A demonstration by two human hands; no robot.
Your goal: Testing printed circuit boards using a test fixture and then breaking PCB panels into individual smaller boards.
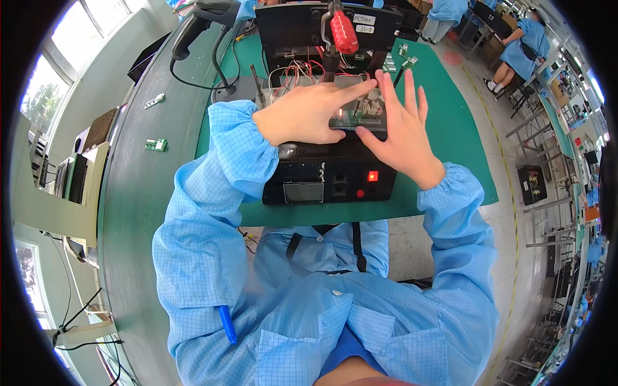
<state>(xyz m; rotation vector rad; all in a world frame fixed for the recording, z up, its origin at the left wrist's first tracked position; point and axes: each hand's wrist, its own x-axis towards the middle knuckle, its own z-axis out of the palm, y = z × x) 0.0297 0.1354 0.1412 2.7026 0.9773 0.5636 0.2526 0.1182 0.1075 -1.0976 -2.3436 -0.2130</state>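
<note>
Head view, looking straight down at my own two hands over a black test fixture [328, 174] that stands on a green mat [450, 128] on the dark green bench [129, 212]. Both my forearms, in light blue checked sleeves, rise from the lower edge of the view and meet on top of the fixture.

My left hand [306, 112] lies across the fixture's upper deck, fingers stretched toward the right, index finger resting on a small green circuit board [360, 116] seated there. Its grip is released, flat rather than curled. My right hand [402, 128] stands just beside it, fingers spread and pointing away from me, thumb pressed against the near edge of the same board. It too is unclenched, holding nothing.

Behind the board, a tangle of red and white wires [299, 69] runs into the fixture's upright back panel, where a red toggle-clamp handle [343, 31] stands. On the fixture's front face, nearest me, I see a small grey display [303, 192] and a lit red button [373, 175].

Toward the far left corner of the bench a black handheld barcode scanner [193, 22] sits in its stand, cable looping down. Two loose small circuit boards [156, 145] lie near the bench's left edge. A blue pen [226, 323] is clipped on my sleeve. Other people in blue coats [524, 48] sit at stations well apart, at the upper right.
</note>
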